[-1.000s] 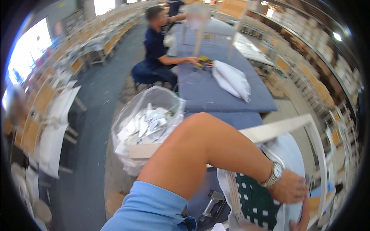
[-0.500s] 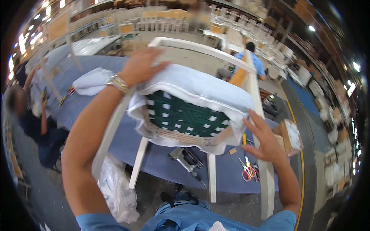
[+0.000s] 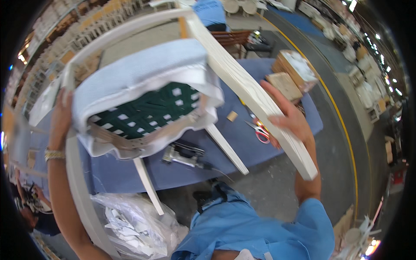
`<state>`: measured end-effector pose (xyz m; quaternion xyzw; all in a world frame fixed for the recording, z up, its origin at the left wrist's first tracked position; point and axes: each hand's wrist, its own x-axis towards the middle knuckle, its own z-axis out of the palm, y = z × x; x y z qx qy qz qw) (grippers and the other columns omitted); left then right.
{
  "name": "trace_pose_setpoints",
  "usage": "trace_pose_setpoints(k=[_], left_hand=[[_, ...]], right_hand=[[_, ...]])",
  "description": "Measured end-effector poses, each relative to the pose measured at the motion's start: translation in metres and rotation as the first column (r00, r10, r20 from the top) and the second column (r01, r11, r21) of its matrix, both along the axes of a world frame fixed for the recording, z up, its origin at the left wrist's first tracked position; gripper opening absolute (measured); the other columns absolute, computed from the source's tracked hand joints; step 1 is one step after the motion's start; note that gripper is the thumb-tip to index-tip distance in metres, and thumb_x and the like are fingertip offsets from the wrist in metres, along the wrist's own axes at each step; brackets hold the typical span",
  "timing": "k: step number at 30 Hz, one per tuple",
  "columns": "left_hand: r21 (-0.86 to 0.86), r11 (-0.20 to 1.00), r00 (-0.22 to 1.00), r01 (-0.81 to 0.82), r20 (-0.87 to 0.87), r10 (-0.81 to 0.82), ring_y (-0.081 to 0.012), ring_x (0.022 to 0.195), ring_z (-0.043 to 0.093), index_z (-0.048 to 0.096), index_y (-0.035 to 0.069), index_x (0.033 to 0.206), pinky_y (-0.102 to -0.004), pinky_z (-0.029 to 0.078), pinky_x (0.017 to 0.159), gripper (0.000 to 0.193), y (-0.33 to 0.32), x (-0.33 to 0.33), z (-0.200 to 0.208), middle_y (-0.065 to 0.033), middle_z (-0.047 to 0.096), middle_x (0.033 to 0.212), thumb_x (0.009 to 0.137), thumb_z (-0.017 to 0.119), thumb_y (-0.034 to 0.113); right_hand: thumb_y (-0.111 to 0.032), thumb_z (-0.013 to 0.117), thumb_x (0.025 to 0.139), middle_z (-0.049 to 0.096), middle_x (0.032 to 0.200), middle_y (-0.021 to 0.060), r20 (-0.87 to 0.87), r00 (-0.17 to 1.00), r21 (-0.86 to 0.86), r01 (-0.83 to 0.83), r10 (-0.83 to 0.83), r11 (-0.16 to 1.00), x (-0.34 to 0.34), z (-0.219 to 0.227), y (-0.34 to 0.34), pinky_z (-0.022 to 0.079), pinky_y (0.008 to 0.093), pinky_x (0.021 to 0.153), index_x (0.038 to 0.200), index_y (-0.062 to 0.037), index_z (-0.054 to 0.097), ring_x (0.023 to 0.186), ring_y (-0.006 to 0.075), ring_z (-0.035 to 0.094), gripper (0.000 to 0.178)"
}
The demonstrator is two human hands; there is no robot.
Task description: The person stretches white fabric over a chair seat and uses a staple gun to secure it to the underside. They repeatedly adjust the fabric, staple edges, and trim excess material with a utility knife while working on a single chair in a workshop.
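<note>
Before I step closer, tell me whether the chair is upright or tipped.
The chair is tipped: its green webbed underside faces the camera.

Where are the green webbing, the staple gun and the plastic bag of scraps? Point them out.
Green webbing (image 3: 148, 109): head view, middle of the woven straps.
Staple gun (image 3: 181, 157): head view, its silver body.
Plastic bag (image 3: 167, 234): head view, its right side wall.

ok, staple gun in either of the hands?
No: the staple gun lies on the blue table; left hand and right hand are at the white chair frame.
</note>
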<state>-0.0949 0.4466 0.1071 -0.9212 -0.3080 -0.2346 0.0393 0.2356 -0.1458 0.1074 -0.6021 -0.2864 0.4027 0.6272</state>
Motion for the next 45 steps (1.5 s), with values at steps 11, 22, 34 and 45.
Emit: trace_pose_setpoints(k=[11,22,34,45], left_hand=[[-0.177,0.982,0.994,-0.058,0.076,0.072,-0.0316,0.145,0.043,0.041,0.0,0.154,-0.0395,0.031,0.119,0.054,-0.071,-0.003,0.03,-0.0211,0.046,0.155,0.111,0.042,0.034],[-0.257,0.947,0.98,-0.193,-0.001,0.199,-0.0344,0.142,0.044,0.041,-0.001,0.153,-0.0411,0.03,0.118,0.055,-0.091,0.002,0.05,-0.0234,0.046,0.155,0.112,0.039,0.035],[-0.174,0.957,0.973,-0.232,-0.061,0.225,-0.0363,0.14,0.047,0.047,-0.003,0.149,-0.0415,0.037,0.116,0.058,-0.111,0.013,0.063,-0.0236,0.051,0.15,0.11,0.041,0.041],[0.021,0.977,0.924,-0.212,-0.32,0.207,-0.0339,0.136,0.051,0.043,0.001,0.151,-0.0417,0.042,0.114,0.046,-0.167,0.05,0.071,-0.022,0.051,0.149,0.109,0.045,0.02]], right_hand=[[-0.042,0.054,0.104,0.068,0.12,0.0138,-0.184,0.966,0.42,-0.092,0.183,0.903,0.074,-0.124,-0.027,0.057,0.027,0.065,0.16,-0.0124,0.03,0.079,0.0125,0.069,0.068],[-0.023,0.066,0.092,0.071,0.101,0.0131,0.717,0.482,-0.159,0.817,-0.504,0.554,0.165,-0.418,-0.007,0.055,0.044,0.076,0.103,-0.0083,0.072,0.085,0.0337,0.069,0.019],[-0.028,0.068,0.088,0.063,0.116,0.006,0.929,0.342,-0.285,0.412,0.143,0.866,0.146,-0.406,0.114,0.046,0.0489,0.097,0.111,-0.0182,0.073,0.116,0.0268,0.057,0.025],[-0.023,0.066,0.085,0.063,0.11,0.0064,0.959,0.241,-0.107,0.798,-0.151,0.592,0.215,-0.395,0.038,0.043,0.0445,0.093,0.099,-0.0105,0.073,0.108,0.0268,0.058,0.021]])
